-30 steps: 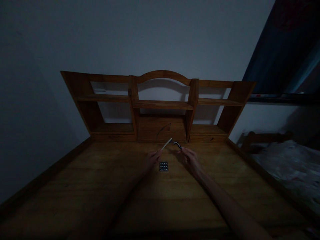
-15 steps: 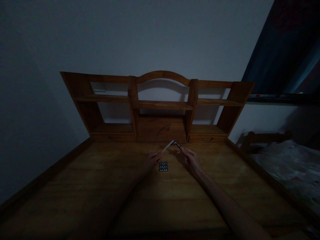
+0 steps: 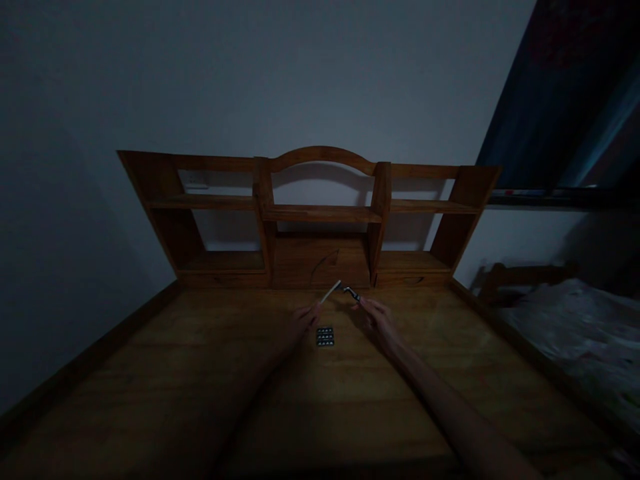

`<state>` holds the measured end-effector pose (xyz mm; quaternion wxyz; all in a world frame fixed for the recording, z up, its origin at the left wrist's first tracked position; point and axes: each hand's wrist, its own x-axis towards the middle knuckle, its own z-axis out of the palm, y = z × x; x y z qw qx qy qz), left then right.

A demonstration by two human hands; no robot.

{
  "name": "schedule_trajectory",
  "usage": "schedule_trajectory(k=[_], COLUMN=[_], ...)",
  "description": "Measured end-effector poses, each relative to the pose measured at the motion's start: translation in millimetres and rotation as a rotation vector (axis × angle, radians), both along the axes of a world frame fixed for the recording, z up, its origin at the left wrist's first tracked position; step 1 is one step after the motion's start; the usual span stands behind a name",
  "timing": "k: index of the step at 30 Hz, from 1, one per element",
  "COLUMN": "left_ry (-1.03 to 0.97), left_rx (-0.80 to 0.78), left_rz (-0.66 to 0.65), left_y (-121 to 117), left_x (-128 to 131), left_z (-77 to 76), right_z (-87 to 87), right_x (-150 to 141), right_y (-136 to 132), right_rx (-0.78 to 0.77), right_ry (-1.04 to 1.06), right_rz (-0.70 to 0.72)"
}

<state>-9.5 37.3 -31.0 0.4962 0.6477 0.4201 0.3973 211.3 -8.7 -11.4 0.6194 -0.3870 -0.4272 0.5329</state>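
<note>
My left hand is closed on a thin pale stick-like piece that slants up to the right. My right hand pinches a small dark piece with a shiny tip; I cannot make out what it is. The tips of the two pieces almost meet above the wooden desk. Between my hands a small dark pack with rows of little shiny items lies flat on the desk.
A wooden hutch with open shelves stands at the back of the desk against a pale wall. To the right there is a bed with light bedding and a dark window area above. The room is dim.
Both hands and the two pieces stay close together, shifting slightly left and down in the frame as my head moved a little. The pack on the desk has not moved.
</note>
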Motion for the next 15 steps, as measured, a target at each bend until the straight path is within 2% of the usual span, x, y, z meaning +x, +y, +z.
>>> schedule_trajectory(k=[6, 11, 15], left_ry=[0.016, 0.007, -0.008], left_rx=[0.025, -0.044, -0.009], left_rz=[-0.036, 0.034, -0.032], left_y=[1.2, 3.7, 3.0], left_x=[0.9, 3.3, 4.0], left_z=[-0.9, -6.6, -7.5], right_z=[-0.2, -0.3, -1.5], right_x=[-1.9, -1.7, -0.9], right_y=[0.7, 1.4, 2.2], right_rx=[-0.009, 0.002, 0.006], right_ry=[0.008, 0.015, 0.001], right_rz=[-0.003, -0.002, -0.019])
